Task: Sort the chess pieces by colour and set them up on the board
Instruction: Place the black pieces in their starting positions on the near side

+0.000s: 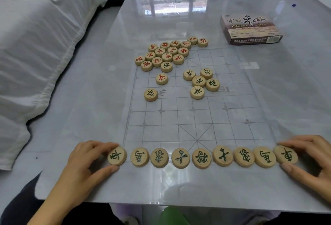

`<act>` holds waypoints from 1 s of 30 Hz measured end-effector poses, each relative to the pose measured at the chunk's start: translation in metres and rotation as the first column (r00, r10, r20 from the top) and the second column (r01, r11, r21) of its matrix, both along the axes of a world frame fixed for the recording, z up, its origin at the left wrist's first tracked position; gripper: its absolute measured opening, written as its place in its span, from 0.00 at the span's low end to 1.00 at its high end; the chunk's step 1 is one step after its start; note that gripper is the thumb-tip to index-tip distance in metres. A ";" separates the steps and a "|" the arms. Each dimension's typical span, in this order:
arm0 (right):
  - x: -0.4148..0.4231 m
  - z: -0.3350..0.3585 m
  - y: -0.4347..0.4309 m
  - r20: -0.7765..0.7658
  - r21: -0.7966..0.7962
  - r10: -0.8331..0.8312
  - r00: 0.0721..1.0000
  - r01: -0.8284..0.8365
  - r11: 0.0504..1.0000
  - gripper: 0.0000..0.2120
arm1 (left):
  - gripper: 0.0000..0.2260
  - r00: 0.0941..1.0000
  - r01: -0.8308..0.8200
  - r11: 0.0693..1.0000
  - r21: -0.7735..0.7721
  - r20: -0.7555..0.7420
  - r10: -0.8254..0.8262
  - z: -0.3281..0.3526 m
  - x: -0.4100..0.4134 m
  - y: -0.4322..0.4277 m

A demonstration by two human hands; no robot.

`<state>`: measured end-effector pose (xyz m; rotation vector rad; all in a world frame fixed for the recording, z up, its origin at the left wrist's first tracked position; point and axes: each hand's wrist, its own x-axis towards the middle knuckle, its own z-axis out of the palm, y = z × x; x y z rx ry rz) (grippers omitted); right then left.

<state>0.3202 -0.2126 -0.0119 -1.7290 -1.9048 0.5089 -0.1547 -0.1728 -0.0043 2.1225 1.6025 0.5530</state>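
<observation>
Both of the person's hands are down at the near edge of the clear board (179, 117), which lies flat on the glossy counter (295, 99). A row of nine dark-lettered pieces (201, 158) runs along that edge, side by side, some touching and some with a slight gap.

The left hand (84, 164) pinches the leftmost piece (116, 155) between thumb and forefinger, with the other fingers curled behind. The right hand (311, 155) holds the rightmost piece (286, 154) the same way, thumb on the near side and fingers on the far side. Both pieces sit flat on the sheet.

At the far left corner of the board, a cluster of red-lettered pieces (168, 53) is packed tightly together, partly off the grid. One dark-lettered piece (166, 66) touches its near edge. A lone red piece (161, 79) sits just nearer than the cluster, apart from it. Nearer again, by the left border, lies a single dark piece (151, 95).

To the right of the board's middle, five loose dark pieces (198, 81) bunch together, most of them touching.

A chess box (250, 29) rests on the counter beyond the board's far right corner. White bedding (35, 46) is heaped along the counter's left side.
</observation>
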 end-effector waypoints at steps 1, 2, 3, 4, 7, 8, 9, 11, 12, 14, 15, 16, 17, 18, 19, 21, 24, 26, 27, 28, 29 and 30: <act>0.000 0.000 0.000 -0.002 0.000 -0.003 1.000 0.003 1.000 0.20 | 0.26 1.000 -0.014 1.000 0.011 0.006 0.014 -0.001 0.001 0.000; 0.000 0.000 -0.001 -0.003 0.001 -0.005 1.000 0.005 1.000 0.20 | 0.26 1.000 -0.025 1.000 0.019 0.011 0.025 -0.003 0.002 0.000; 0.000 -0.001 -0.001 -0.002 0.002 -0.003 1.000 0.003 1.000 0.20 | 0.26 0.999 -0.033 0.999 0.025 0.015 0.033 -0.004 0.003 -0.001; 0.000 -0.001 -0.002 -0.002 0.005 0.000 1.000 0.000 1.000 0.20 | 0.26 0.999 -0.044 0.999 0.030 0.018 0.044 -0.005 0.004 -0.002; 0.002 -0.002 -0.002 0.009 0.020 -0.008 1.000 0.008 1.000 0.21 | 0.23 0.994 -0.105 0.993 0.052 0.024 0.104 -0.007 0.010 -0.003; 0.002 -0.002 -0.002 0.012 0.024 -0.013 1.000 0.013 1.000 0.21 | 0.22 0.991 -0.131 0.990 0.054 0.024 0.130 -0.007 0.013 -0.003; 0.002 -0.001 -0.002 0.013 0.025 -0.014 1.000 0.013 1.000 0.22 | 0.23 0.989 -0.149 0.987 0.056 0.022 0.148 -0.007 0.015 -0.003; -0.001 0.001 -0.001 0.009 0.022 -0.004 1.000 0.004 1.000 0.22 | 0.25 0.990 -0.139 0.989 0.057 0.007 0.139 -0.007 0.016 -0.003; -0.001 0.001 -0.002 0.006 0.019 -0.003 1.000 0.003 1.000 0.22 | 0.27 0.993 -0.115 0.992 0.052 -0.003 0.115 -0.007 0.014 -0.004; -0.001 -0.001 -0.002 0.001 0.015 -0.021 1.000 0.021 1.000 0.22 | 0.29 0.997 -0.081 0.996 0.028 0.002 0.081 -0.005 0.011 -0.004; 0.000 -0.001 -0.002 0.001 0.015 -0.028 1.000 0.028 1.000 0.22 | 0.28 0.997 -0.078 0.997 0.020 0.006 0.078 -0.004 0.010 -0.003; -0.001 0.000 -0.002 0.001 0.015 -0.026 1.000 0.026 1.000 0.22 | 0.27 0.997 -0.079 0.997 0.021 0.004 0.079 -0.004 0.010 -0.003; -0.001 0.001 -0.002 0.000 0.012 -0.020 1.000 0.020 1.000 0.22 | 0.27 0.996 -0.084 0.996 0.029 -0.004 0.084 -0.005 0.011 -0.002; -0.002 0.002 -0.001 -0.003 0.009 -0.017 1.000 0.017 1.000 0.22 | 0.26 0.996 -0.090 0.995 0.037 -0.010 0.090 -0.005 0.013 -0.002; -0.003 0.003 -0.001 -0.008 0.006 -0.016 1.000 0.016 1.000 0.22 | 0.26 0.995 -0.096 0.994 0.044 -0.014 0.096 -0.006 0.014 -0.003; -0.003 0.003 -0.002 -0.018 0.002 -0.020 1.000 0.020 1.000 0.22 | 0.25 0.994 -0.107 0.993 0.050 -0.013 0.108 -0.006 0.016 -0.004; -0.004 0.005 -0.003 -0.007 -0.003 -0.025 1.000 0.025 1.000 0.21 | 0.26 0.993 -0.115 0.992 0.048 -0.021 0.117 -0.006 0.017 -0.004; -0.005 0.007 -0.002 0.010 -0.006 -0.021 1.000 0.021 1.000 0.21 | 0.26 0.993 -0.115 0.992 0.049 -0.028 0.116 -0.005 0.017 -0.003; -0.006 0.009 -0.002 0.013 -0.009 -0.019 1.000 0.019 1.000 0.21 | 0.26 0.993 -0.114 0.992 0.050 -0.029 0.116 -0.005 0.017 -0.003; -0.006 0.009 -0.002 0.014 -0.010 -0.016 1.000 0.016 1.000 0.21 | 0.26 0.993 -0.114 0.992 0.050 -0.030 0.116 -0.005 0.017 -0.003; -0.006 0.009 -0.002 0.016 -0.007 -0.012 1.000 0.012 1.000 0.21 | 0.27 0.993 -0.113 0.992 0.049 -0.033 0.115 -0.005 0.017 -0.003; -0.005 0.007 -0.002 0.015 -0.007 -0.010 1.000 0.010 1.000 0.20 | 0.26 0.993 -0.110 0.993 0.048 -0.035 0.111 -0.005 0.017 -0.003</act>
